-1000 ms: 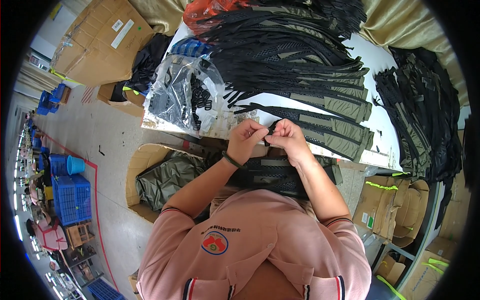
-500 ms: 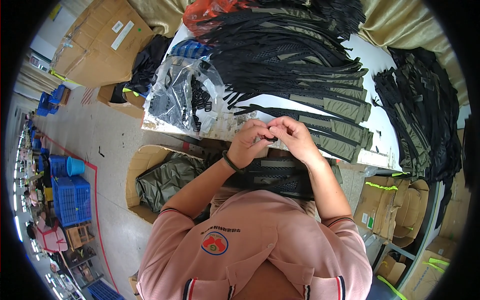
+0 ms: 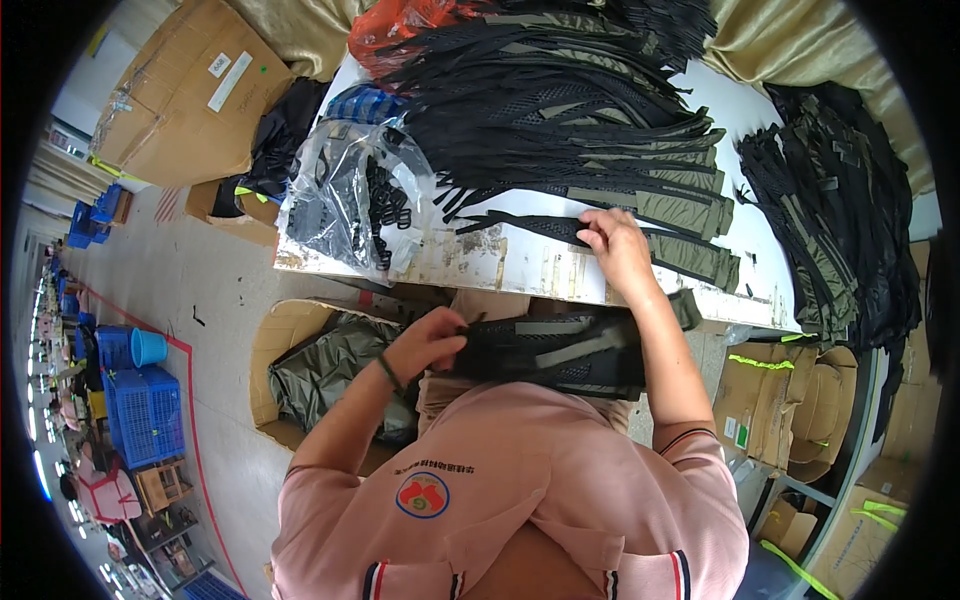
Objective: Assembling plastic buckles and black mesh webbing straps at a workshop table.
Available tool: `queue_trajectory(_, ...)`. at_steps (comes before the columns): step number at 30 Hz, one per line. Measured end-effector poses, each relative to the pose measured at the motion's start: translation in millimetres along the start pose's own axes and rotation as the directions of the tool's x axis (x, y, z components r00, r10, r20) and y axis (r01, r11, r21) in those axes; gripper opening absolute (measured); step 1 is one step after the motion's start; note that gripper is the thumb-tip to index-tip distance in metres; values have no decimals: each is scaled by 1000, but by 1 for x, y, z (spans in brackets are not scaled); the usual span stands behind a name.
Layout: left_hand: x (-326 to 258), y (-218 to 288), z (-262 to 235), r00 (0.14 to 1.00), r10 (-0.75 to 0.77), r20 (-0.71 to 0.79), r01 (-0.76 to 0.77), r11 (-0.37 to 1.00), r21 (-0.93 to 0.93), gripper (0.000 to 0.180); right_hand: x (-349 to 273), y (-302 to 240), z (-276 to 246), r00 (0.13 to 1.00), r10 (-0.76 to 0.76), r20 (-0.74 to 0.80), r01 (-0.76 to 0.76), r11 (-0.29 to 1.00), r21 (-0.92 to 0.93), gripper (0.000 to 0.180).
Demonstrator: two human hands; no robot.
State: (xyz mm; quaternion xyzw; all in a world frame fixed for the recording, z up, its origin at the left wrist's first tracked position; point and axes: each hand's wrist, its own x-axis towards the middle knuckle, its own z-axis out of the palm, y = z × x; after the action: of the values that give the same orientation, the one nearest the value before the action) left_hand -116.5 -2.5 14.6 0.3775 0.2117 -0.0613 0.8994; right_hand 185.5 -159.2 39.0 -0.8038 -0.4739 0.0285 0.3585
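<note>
Black and olive-green padded straps lie across my lap (image 3: 570, 350), some with mesh. My left hand (image 3: 430, 345) is at their left end, its fingers closed on a thin black strap end. My right hand (image 3: 615, 245) reaches over the table's near edge. Its thumb and fingers pinch the nearest black-and-green strap (image 3: 670, 250) of the row on the table. Behind it lies a thick pile of similar straps (image 3: 560, 120), their black tails to the left. A clear plastic bag (image 3: 340, 190) with black buckles (image 3: 385, 205) lies left of them.
The white table (image 3: 440, 255) has a worn, taped front edge. More straps (image 3: 830, 210) hang at the right. An open carton (image 3: 265, 370) with dark green fabric stands at my left, other cartons (image 3: 760, 400) at my right. A red plastic bag (image 3: 400, 35) lies at the back.
My hands were together at the table edge over a small black piece. They have parted: the left came down to my lap, the right went out to the nearest strap.
</note>
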Motion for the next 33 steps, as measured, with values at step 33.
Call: queue_trajectory(33,79,45,8,870,492,-25,-277,531,801,22,6,-29,60,881,-120,458,-90,908,410,12)
